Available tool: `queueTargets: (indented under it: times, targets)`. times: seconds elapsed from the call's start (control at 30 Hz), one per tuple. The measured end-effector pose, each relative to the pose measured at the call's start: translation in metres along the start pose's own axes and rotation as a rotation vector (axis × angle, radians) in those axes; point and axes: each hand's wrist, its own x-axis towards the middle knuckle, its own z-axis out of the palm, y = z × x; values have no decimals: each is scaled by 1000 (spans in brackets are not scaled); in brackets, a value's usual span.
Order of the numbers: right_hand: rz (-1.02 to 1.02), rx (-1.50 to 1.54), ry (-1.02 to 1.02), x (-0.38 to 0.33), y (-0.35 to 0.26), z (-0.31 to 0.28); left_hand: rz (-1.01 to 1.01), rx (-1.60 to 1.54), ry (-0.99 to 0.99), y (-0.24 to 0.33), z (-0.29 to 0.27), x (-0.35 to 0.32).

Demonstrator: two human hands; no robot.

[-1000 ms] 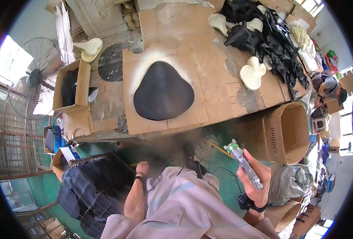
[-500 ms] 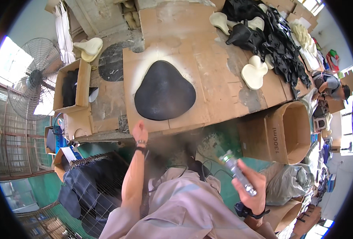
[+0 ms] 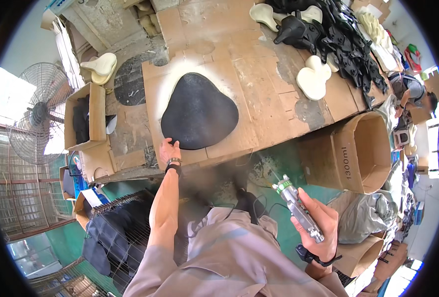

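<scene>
A black, rounded-triangular saddle cover (image 3: 199, 111) lies flat on a cardboard sheet (image 3: 251, 106) that covers the bench. Pale overspray rings its narrow far end. My left hand (image 3: 169, 151) is at the cover's near left edge, its fingertips closed on the rim there. In my right hand (image 3: 321, 225) is a metal spray gun (image 3: 298, 210) with a green ring near its nozzle. I hold it low, off the front of the bench, pointing up and to the left. A hose hangs close to it.
Cream saddle foams (image 3: 312, 79) and a heap of black saddle shells (image 3: 335, 47) sit at the far right. An open carton (image 3: 331, 156) stands right of the bench. At left are a box of dark pieces (image 3: 100, 116), a fan (image 3: 40, 111) and a wire cage (image 3: 130, 218). Another person (image 3: 412, 94) works far right.
My left hand has moved up to the saddle cover's near left edge and closed on it. My right hand still grips the spray gun, slightly farther right. The whole view has shifted a little.
</scene>
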Motion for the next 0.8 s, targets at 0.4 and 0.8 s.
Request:
queueTargets:
  times: [0.4, 0.8]
  targets:
    - [28, 53, 13, -23, 16, 6, 39, -172, 62, 37, 3, 7]
    - [-92, 124, -147, -27, 13, 5, -766, -1414, -169, -8, 45, 35]
